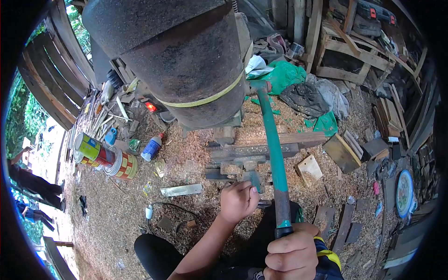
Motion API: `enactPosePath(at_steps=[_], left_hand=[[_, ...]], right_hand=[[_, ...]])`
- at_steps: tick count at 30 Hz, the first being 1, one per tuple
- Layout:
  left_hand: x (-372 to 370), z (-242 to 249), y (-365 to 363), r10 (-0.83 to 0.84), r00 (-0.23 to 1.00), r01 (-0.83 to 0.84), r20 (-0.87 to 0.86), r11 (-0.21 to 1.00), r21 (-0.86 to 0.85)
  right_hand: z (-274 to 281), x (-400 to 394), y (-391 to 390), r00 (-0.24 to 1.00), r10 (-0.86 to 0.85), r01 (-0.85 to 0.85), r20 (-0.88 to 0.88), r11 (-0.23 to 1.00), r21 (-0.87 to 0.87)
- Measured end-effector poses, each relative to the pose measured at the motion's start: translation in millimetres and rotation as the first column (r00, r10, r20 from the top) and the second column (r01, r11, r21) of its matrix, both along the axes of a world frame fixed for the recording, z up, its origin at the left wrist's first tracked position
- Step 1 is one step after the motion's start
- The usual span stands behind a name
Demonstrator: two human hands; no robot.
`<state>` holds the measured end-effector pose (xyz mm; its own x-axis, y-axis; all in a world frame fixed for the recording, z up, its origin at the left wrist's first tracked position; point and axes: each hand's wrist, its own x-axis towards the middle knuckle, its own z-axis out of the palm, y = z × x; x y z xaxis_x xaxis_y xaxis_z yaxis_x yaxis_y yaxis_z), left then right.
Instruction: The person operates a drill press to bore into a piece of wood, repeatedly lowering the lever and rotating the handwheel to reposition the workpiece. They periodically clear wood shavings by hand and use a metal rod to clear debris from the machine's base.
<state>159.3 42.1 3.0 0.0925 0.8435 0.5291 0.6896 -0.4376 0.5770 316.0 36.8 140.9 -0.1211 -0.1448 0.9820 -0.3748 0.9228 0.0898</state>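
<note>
My right hand (291,254), at the bottom, is wrapped round the dark lower end of a long green-handled hammer (273,144). The handle points away from me, and its greenish head lies beside a large dark rounded body. My left hand (239,201) is a closed fist to the left of the handle. A short dark rod (264,204) shows at its right side, and a greenish metal piece (252,179) lies just beyond its knuckles. What the fist grips is mostly hidden. Wooden beams (254,151) lie on the ground beyond both hands.
A large dark rounded body (186,65) with a yellow band fills the top middle. Wood shavings cover the ground. Paint cans (122,163) and a blue bottle (152,148) stand left. Green plastic (284,77), wood scraps (342,151) and a round tray (404,193) lie right. People stand far left.
</note>
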Motion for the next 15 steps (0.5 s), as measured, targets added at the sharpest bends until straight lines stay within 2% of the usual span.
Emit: enactPosePath(at_steps=[2,10,15], left_hand=[[-1,-2,0,0.0,1.0,0.0,-0.01,1.0,-0.014],[-2,1,-1,0.0,0.999,-0.001,-0.037,1.0,-0.018],[-1,-2,0,0.006,0.999,-0.006,-0.039,1.0,0.003]], right_hand=[[13,-1,3,0.999,0.006,-0.009,-0.047,0.998,-0.064],[0,4,10,0.998,0.066,-0.065,-0.011,0.995,0.07],[-11,3,10,0.997,0.06,-0.056,-0.045,0.995,0.088]])
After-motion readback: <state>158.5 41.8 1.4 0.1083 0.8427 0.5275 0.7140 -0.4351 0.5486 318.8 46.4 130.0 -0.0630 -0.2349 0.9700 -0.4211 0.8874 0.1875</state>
